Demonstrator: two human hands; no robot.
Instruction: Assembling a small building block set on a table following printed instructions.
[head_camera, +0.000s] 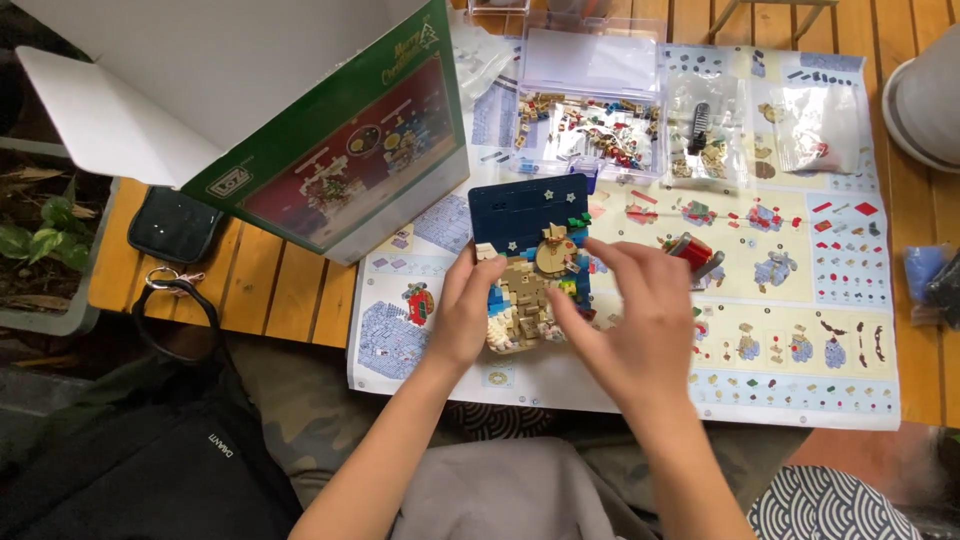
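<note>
A: Landmark is the instruction sheet (800, 330), spread over the slatted wooden table (270, 290). The brick model (530, 265) sits on the sheet's near-left part: a dark blue backplate with small stars standing up behind, tan and coloured small bricks piled at its foot.

B: Hands?

A: Left hand (462, 310) is at the model's left edge, thumb and fingers curled round the side of the tan base, steadying it. Right hand (640, 325) comes in from the model's right, fingers loosely spread and bent, tips touching or just off the lower right of the build. Cannot tell whether a loose brick is pinched there; the fingers hide it.

B: How would it handle?

A: My judgement: light, rigid plastic, but only as strong as its stud joints. The small surface pieces look likely to pop off under a sideways push. The tall backplate would act as a lever, so lifting by its top edge risks snapping it from the base. Best hold is low, both sides of the base, as the left hand has it.

B: Around it?

A: At the sheet's far edge, a clear parts tray (590, 130) of sorted small bricks, with clear bags (760, 135) of pieces just right of it. A small red and grey sub-build (692, 252) lies on the sheet right of the model. Off the sheet's far-left corner, an open green and red box (340, 160), flap up. Further left, a dark pouch (172, 225).
</note>
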